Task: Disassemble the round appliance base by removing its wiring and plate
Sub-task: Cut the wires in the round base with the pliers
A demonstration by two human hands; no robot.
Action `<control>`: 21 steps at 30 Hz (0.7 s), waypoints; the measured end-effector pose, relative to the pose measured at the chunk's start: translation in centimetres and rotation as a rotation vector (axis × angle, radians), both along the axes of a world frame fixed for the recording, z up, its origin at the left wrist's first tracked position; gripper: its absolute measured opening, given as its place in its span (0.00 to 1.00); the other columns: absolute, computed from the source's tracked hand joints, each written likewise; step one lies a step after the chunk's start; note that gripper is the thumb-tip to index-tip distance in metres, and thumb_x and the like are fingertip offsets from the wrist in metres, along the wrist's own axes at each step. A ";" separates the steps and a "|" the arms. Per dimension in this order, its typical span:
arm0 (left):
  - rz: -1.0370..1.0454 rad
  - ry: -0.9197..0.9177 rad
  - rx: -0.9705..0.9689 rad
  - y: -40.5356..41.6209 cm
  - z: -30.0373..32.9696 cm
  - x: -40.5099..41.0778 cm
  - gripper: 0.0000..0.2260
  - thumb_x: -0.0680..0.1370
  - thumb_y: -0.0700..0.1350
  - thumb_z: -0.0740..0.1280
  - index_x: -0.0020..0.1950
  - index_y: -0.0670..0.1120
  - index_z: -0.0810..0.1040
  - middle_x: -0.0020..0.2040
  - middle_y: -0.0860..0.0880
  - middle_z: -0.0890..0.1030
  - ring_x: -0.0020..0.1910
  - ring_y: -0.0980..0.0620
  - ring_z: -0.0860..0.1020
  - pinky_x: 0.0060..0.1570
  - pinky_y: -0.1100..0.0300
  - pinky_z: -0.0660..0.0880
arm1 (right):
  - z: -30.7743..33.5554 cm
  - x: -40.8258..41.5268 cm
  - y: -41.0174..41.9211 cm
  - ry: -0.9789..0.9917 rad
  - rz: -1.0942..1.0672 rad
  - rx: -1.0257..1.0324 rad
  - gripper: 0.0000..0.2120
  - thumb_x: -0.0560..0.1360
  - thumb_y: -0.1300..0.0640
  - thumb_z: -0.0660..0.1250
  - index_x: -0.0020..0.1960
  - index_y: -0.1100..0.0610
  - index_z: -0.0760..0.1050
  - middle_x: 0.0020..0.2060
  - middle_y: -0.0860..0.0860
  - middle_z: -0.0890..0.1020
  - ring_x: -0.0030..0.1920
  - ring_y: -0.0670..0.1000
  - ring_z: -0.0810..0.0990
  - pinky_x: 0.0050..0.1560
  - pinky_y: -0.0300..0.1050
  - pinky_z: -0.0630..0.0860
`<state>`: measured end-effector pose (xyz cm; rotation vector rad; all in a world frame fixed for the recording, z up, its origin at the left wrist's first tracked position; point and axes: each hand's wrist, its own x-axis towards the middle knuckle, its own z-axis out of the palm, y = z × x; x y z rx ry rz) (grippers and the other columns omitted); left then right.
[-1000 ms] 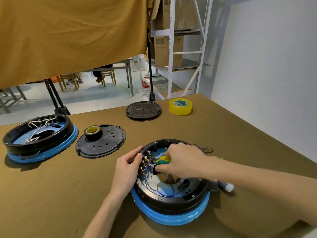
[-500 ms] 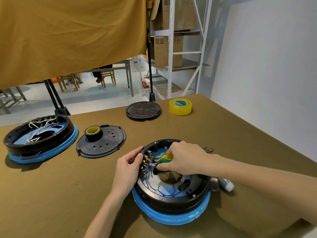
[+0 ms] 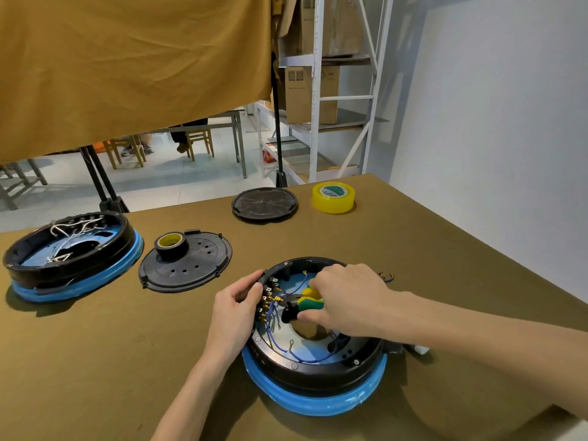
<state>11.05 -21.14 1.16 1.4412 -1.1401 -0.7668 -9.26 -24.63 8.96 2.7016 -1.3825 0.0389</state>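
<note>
The right hand (image 3: pixel 346 297) grips a pair of pliers with green-and-yellow handles (image 3: pixel 310 300), fingers curled round them, the dark nose aimed left at the brass terminals (image 3: pixel 270 299) lining the inner wall of the round appliance base (image 3: pixel 318 364). That base sits directly under the grip, black shell on a blue ring, lying on the olive table (image 3: pixel 95 361). Just left of the plier nose, the left hand (image 3: pixel 237 308) pinches the base's rim, thumb and fingers curled over the edge, steadying it.

The work looks partway through. Below and left of the grip, blue wires (image 3: pixel 280 343) trail loosely across the floor of the base, some with free ring ends, so several leads appear already detached (whether any remain fixed at the terminals is too small to tell). The inner plate around the central hole, under the right hand, seems to be in place, with screws visible near the front rim. My reading: the wiring is being freed now; pulling it clear and lifting the plate are left.

Well up and left of the grip lie a perforated black cover (image 3: pixel 187 265) carrying a roll of black tape (image 3: pixel 171 245), and a second base (image 3: pixel 70 253) with white wires. Beyond the grip sit another black disc (image 3: pixel 264 203) and a yellow tape roll (image 3: pixel 333 197).
</note>
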 end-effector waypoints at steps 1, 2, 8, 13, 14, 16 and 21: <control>0.000 0.003 0.000 0.1 0.0 -0.1 0.14 0.84 0.44 0.65 0.69 0.53 0.80 0.62 0.55 0.82 0.62 0.59 0.79 0.59 0.60 0.78 | -0.1 -0.2 0.0 0.004 0.009 0.000 0.29 0.75 0.28 0.61 0.57 0.52 0.77 0.47 0.50 0.80 0.44 0.53 0.80 0.38 0.47 0.70; 0.001 0.004 0.002 0.1 0.0 -0.1 0.14 0.84 0.44 0.65 0.69 0.52 0.80 0.62 0.55 0.82 0.61 0.60 0.79 0.58 0.61 0.78 | -0.1 -0.4 -0.1 -0.002 0.008 0.002 0.29 0.75 0.28 0.61 0.57 0.52 0.78 0.46 0.50 0.81 0.44 0.53 0.80 0.38 0.47 0.70; 0.004 0.034 -0.009 0.0 0.0 -0.1 0.13 0.84 0.42 0.66 0.67 0.51 0.82 0.56 0.58 0.84 0.55 0.64 0.82 0.48 0.69 0.78 | 0.5 -3.9 -2.0 -0.365 -0.198 0.079 0.24 0.74 0.27 0.62 0.50 0.46 0.80 0.39 0.45 0.81 0.40 0.48 0.80 0.37 0.45 0.75; 0.005 0.058 -0.003 0.1 0.1 -0.2 0.13 0.83 0.42 0.66 0.67 0.50 0.82 0.58 0.53 0.85 0.57 0.56 0.82 0.53 0.60 0.80 | 0.9 -7.8 -5.3 -0.467 -0.447 -0.065 0.22 0.76 0.28 0.60 0.49 0.45 0.80 0.34 0.44 0.79 0.36 0.48 0.79 0.33 0.43 0.71; 0.008 0.052 -0.001 0.1 0.1 -0.2 0.13 0.83 0.42 0.66 0.67 0.50 0.82 0.58 0.53 0.84 0.58 0.56 0.82 0.53 0.60 0.79 | 0.8 -8.5 -6.0 -0.441 -0.501 -0.072 0.23 0.76 0.28 0.60 0.49 0.46 0.80 0.35 0.46 0.80 0.38 0.50 0.80 0.35 0.44 0.72; 0.009 0.056 -0.001 0.1 0.2 -0.2 0.13 0.83 0.42 0.66 0.66 0.50 0.82 0.57 0.54 0.85 0.57 0.57 0.82 0.52 0.60 0.79 | 0.0 -9.7 -7.0 -0.375 -0.573 -0.071 0.23 0.77 0.29 0.61 0.49 0.48 0.80 0.39 0.49 0.82 0.41 0.54 0.81 0.38 0.46 0.74; 0.007 0.070 -0.001 -0.1 0.2 -0.3 0.12 0.83 0.42 0.67 0.64 0.52 0.83 0.54 0.56 0.85 0.55 0.58 0.83 0.47 0.65 0.78 | -2.5 -10.7 -8.1 -0.186 -0.604 -0.026 0.24 0.77 0.29 0.61 0.45 0.51 0.75 0.38 0.49 0.79 0.38 0.52 0.79 0.36 0.44 0.72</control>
